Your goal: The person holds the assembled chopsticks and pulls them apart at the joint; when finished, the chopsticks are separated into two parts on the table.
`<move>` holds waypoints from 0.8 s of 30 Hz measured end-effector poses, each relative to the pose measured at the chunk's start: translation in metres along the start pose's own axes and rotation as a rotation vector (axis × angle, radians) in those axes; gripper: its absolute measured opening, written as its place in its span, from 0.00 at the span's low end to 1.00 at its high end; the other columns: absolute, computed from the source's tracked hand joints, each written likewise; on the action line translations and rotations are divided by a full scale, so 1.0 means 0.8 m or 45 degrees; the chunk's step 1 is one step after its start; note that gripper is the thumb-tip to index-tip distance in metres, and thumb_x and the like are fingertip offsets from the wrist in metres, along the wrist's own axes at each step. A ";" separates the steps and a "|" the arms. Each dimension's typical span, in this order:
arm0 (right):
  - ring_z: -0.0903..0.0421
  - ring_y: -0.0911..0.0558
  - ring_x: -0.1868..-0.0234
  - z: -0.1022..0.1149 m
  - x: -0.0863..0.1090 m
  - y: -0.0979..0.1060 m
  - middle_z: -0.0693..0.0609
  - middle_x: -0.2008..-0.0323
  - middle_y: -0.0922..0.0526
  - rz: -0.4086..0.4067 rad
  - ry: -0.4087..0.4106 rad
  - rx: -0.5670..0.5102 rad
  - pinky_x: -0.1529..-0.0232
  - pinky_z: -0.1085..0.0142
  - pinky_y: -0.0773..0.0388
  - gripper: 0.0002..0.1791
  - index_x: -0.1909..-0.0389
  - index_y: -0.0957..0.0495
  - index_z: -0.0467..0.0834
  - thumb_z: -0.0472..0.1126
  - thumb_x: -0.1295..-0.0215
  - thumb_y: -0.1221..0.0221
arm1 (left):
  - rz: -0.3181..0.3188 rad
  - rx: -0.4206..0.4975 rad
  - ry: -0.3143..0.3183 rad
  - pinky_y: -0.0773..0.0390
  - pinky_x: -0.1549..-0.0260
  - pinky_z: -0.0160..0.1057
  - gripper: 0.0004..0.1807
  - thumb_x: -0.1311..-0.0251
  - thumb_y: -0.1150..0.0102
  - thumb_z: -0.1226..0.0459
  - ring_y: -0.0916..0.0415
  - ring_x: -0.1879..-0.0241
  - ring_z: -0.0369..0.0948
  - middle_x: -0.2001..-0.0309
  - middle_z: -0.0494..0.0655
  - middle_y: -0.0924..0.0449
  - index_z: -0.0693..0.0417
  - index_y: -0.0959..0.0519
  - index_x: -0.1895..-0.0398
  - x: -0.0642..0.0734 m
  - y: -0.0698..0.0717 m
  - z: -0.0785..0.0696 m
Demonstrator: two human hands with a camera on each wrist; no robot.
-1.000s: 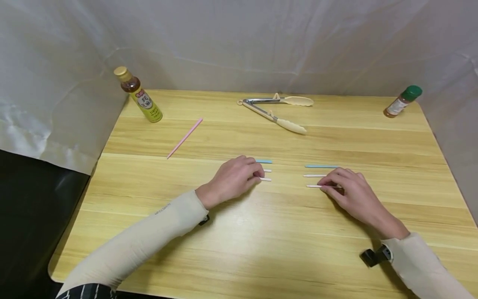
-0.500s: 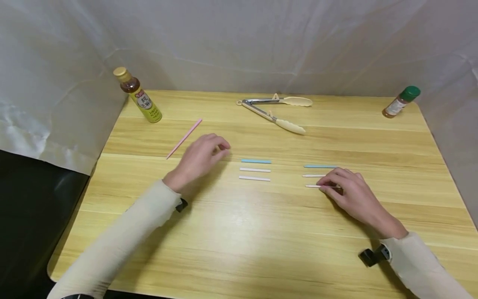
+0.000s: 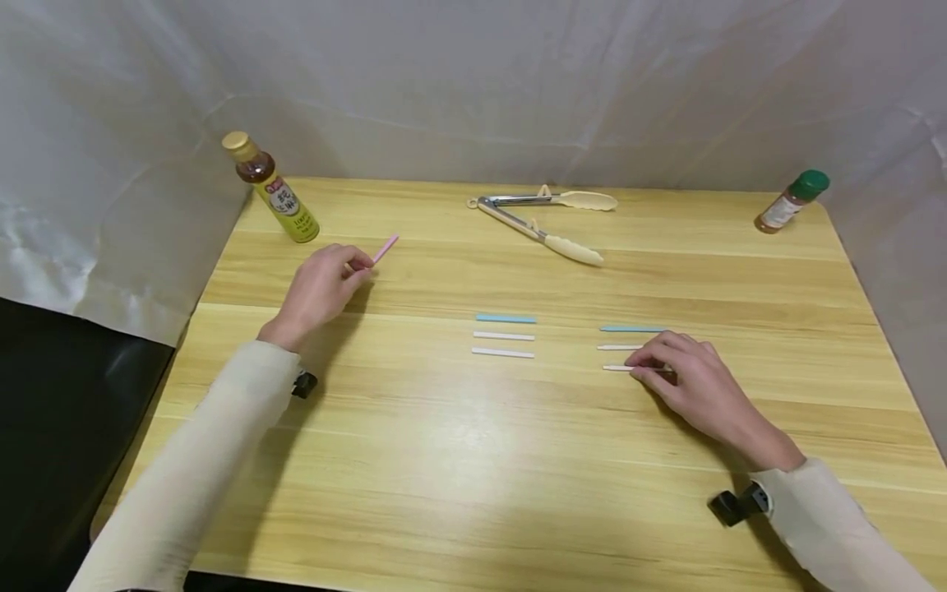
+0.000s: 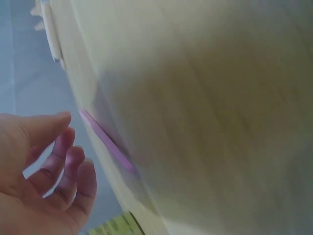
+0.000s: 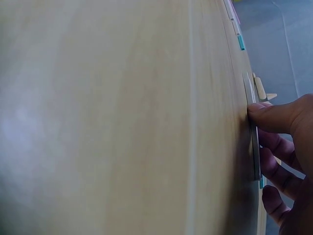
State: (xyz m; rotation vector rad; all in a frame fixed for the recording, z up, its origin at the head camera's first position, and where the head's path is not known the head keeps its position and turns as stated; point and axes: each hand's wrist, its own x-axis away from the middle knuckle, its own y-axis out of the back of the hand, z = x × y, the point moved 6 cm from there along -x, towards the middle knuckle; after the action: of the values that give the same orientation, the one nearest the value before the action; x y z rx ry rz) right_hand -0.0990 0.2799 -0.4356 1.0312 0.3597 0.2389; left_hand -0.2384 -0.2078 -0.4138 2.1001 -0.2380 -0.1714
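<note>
My left hand [image 3: 321, 284] hovers over the pink stick [image 3: 386, 248], hiding its near part in the head view. In the left wrist view the loosely bent fingers hold nothing, and a gap parts them from the pink stick [image 4: 108, 142]. My right hand [image 3: 695, 386] pinches the nearest white stick [image 3: 617, 368] of the right column between thumb and fingers, low at the tabletop. Behind it lie another white stick [image 3: 616, 348] and a blue stick [image 3: 632, 329], both partly covered by the hand. Left of these, a blue stick [image 3: 506, 318] and two white sticks [image 3: 503, 353] lie parallel.
Spread tongs [image 3: 573, 249] lie at the back middle of the wooden table [image 3: 444, 493]. A yellow-labelled bottle [image 3: 284, 201] stands at the back left, near my left hand. A green-capped spice jar [image 3: 786, 210] stands at the back right. Pale sheeting [image 3: 473, 90] hangs behind.
My left hand has let go of the front white stick in the left column and moved left and back to the pink stick. The right hand keeps its place and its pinch.
</note>
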 end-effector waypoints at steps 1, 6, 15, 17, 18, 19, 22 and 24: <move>0.56 0.16 0.58 0.000 0.000 0.000 0.56 0.56 0.12 0.001 0.000 0.000 0.55 0.60 0.38 0.11 0.57 0.10 0.53 0.32 0.33 0.26 | 0.006 -0.001 0.009 0.19 0.47 0.59 0.10 0.23 0.35 0.66 0.16 0.48 0.57 0.48 0.60 0.15 0.60 0.15 0.44 0.001 0.001 0.005; 0.56 0.16 0.58 0.000 0.000 0.000 0.56 0.56 0.12 0.004 0.003 0.000 0.55 0.60 0.38 0.10 0.57 0.10 0.53 0.33 0.32 0.26 | 0.038 -0.008 0.020 0.21 0.44 0.61 0.09 0.22 0.36 0.67 0.19 0.46 0.58 0.45 0.61 0.18 0.60 0.14 0.45 0.003 0.000 0.021; 0.56 0.16 0.59 0.001 -0.001 0.001 0.56 0.57 0.12 0.000 0.008 -0.003 0.56 0.61 0.39 0.10 0.57 0.10 0.53 0.34 0.32 0.26 | 0.145 0.000 0.048 0.22 0.46 0.59 0.08 0.20 0.39 0.67 0.22 0.48 0.55 0.46 0.60 0.19 0.57 0.14 0.46 0.006 -0.006 0.024; 0.56 0.16 0.59 0.001 -0.001 0.001 0.56 0.57 0.12 0.000 0.010 0.000 0.56 0.61 0.39 0.10 0.57 0.10 0.53 0.34 0.32 0.26 | 0.162 -0.005 0.038 0.22 0.48 0.57 0.09 0.20 0.40 0.67 0.22 0.49 0.54 0.47 0.59 0.18 0.56 0.13 0.45 0.007 -0.008 0.020; 0.56 0.16 0.59 0.001 -0.001 0.001 0.56 0.57 0.12 -0.001 0.010 0.001 0.56 0.61 0.39 0.10 0.57 0.10 0.53 0.34 0.32 0.26 | 0.164 -0.008 0.030 0.22 0.49 0.56 0.10 0.20 0.40 0.67 0.22 0.50 0.54 0.47 0.59 0.18 0.56 0.13 0.44 0.007 -0.009 0.018; 0.56 0.16 0.59 0.001 -0.001 0.001 0.56 0.57 0.12 -0.001 0.009 0.001 0.56 0.61 0.39 0.10 0.58 0.10 0.53 0.34 0.32 0.26 | 0.169 -0.009 0.023 0.22 0.50 0.55 0.10 0.19 0.41 0.67 0.22 0.51 0.54 0.47 0.58 0.17 0.55 0.13 0.44 0.007 -0.010 0.017; 0.56 0.16 0.58 0.000 -0.001 0.001 0.56 0.57 0.12 -0.002 0.008 -0.001 0.56 0.61 0.39 0.10 0.58 0.10 0.52 0.33 0.32 0.26 | 0.179 -0.016 0.001 0.21 0.51 0.54 0.13 0.18 0.44 0.68 0.22 0.52 0.53 0.48 0.57 0.17 0.55 0.13 0.42 0.008 -0.013 0.012; 0.56 0.16 0.58 0.000 -0.001 0.000 0.56 0.57 0.12 -0.002 0.006 -0.004 0.56 0.61 0.39 0.10 0.58 0.10 0.53 0.33 0.32 0.26 | 0.189 -0.018 -0.006 0.20 0.49 0.55 0.13 0.18 0.45 0.69 0.21 0.51 0.53 0.47 0.57 0.16 0.55 0.13 0.41 0.009 -0.014 0.010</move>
State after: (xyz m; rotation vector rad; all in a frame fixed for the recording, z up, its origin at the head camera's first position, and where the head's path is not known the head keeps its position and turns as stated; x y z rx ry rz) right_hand -0.0996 0.2798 -0.4352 1.0277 0.3640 0.2402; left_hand -0.2318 -0.2107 -0.4279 2.0588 -0.3934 -0.0893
